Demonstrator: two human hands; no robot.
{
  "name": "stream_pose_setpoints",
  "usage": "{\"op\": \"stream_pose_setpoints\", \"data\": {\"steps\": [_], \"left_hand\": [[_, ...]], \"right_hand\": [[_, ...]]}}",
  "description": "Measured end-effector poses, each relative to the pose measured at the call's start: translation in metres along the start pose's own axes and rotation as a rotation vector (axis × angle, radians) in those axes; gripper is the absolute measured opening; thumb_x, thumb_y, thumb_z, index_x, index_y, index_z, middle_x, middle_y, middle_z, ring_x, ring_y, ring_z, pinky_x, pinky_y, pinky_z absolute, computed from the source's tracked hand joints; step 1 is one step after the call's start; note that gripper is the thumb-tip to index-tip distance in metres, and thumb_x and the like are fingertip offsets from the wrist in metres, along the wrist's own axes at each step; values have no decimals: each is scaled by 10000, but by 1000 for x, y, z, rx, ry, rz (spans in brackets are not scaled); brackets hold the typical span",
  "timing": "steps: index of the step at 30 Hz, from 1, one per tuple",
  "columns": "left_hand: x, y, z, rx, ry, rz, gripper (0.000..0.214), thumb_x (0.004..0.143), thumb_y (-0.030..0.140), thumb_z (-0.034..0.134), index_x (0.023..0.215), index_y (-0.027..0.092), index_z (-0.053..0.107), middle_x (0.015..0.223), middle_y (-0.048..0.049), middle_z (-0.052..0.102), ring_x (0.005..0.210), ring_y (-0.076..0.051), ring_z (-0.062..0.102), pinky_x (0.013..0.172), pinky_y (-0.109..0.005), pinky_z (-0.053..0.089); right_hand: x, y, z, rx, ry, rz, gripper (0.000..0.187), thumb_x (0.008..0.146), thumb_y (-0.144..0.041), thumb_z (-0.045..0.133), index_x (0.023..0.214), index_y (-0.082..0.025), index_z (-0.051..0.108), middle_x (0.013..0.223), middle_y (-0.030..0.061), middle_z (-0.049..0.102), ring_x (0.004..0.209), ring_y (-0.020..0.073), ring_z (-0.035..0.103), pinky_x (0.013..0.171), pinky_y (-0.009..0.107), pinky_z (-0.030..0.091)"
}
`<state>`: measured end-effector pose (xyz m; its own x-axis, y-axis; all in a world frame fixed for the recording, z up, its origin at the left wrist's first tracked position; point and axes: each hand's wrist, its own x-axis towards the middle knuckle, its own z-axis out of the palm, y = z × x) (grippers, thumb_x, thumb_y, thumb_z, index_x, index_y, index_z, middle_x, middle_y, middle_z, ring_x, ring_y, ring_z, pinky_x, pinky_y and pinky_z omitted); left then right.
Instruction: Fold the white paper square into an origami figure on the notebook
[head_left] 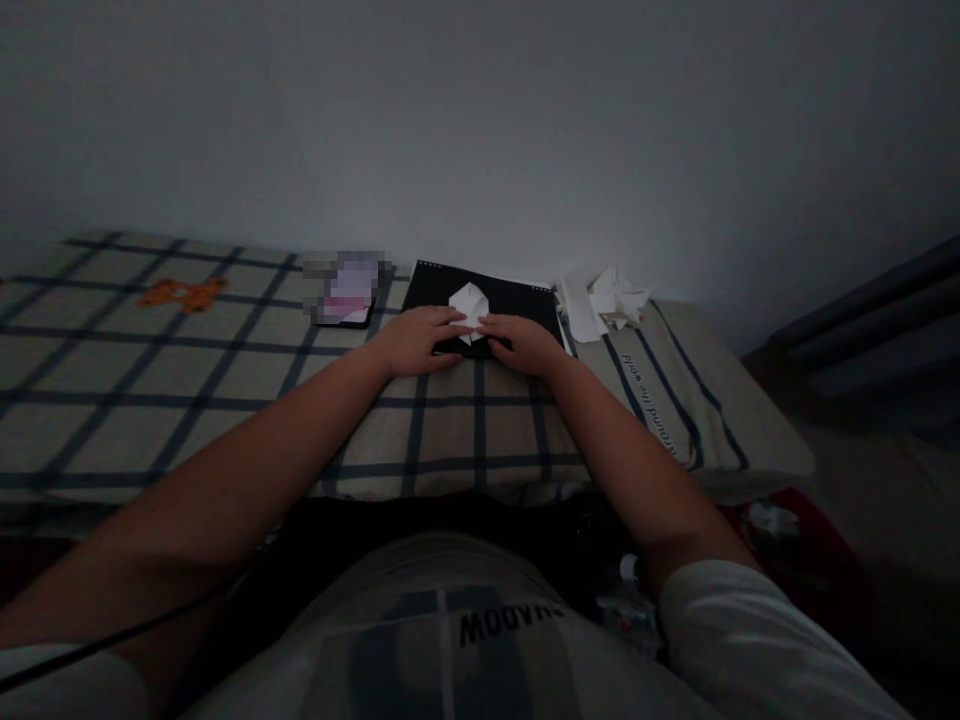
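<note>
A small piece of folded white paper (469,297), pointed at its top, lies on a black spiral-bound notebook (442,283). My left hand (420,338) holds the paper's left edge, its fingertips on top and its thumb lower down over the notebook. From the other side, my right hand (523,342) has its fingertips on the paper's right edge, with the thumb bent in below. Both hands press the paper to the notebook, their tips almost meeting. The fingers cover the paper's lower sides.
Beneath everything is a checked cloth (247,385) along a grey wall (480,130). A phone (349,290), partly blurred, lies left of the notebook, and an orange item (184,294) farther left. Crumpled white paper (619,298) sits at the right. A plastic bottle (630,610) is below the edge.
</note>
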<state>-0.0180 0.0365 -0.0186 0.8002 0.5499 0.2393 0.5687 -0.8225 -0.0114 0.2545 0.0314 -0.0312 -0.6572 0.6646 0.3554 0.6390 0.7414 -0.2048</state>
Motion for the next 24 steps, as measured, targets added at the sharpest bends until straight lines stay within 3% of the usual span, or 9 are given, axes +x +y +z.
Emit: {"op": "stream_pose_setpoints", "data": {"steps": [5,11,24], "left_hand": [[-2,5,-5,24,-41,-14,595,1013,489,558,1512,168,600,1606,-188,527,1484,-336,510,1222,-490,410],[-6,11,-9,21,-53,-21,593,1012,524,551,1509,204,599,1615,-161,524,1485,-321,503,1232,-492,382],[-8,17,-9,-10,-81,-63,675,998,572,531,1554,189,536,1629,-157,515,1504,-318,483,1251,-493,344]], "right_hand": [[-1,-7,-5,-27,-59,-12,456,956,-210,557,1375,-122,715,1479,176,661,1377,287,613,1189,481,471],[-1,-17,-7,-60,-43,-33,404,963,-219,564,1316,-179,756,1402,138,712,1272,302,649,1118,509,511],[-2,-21,-16,-53,-43,-44,330,973,-189,571,1199,-196,812,1240,123,776,1143,260,686,1008,423,539]]}}
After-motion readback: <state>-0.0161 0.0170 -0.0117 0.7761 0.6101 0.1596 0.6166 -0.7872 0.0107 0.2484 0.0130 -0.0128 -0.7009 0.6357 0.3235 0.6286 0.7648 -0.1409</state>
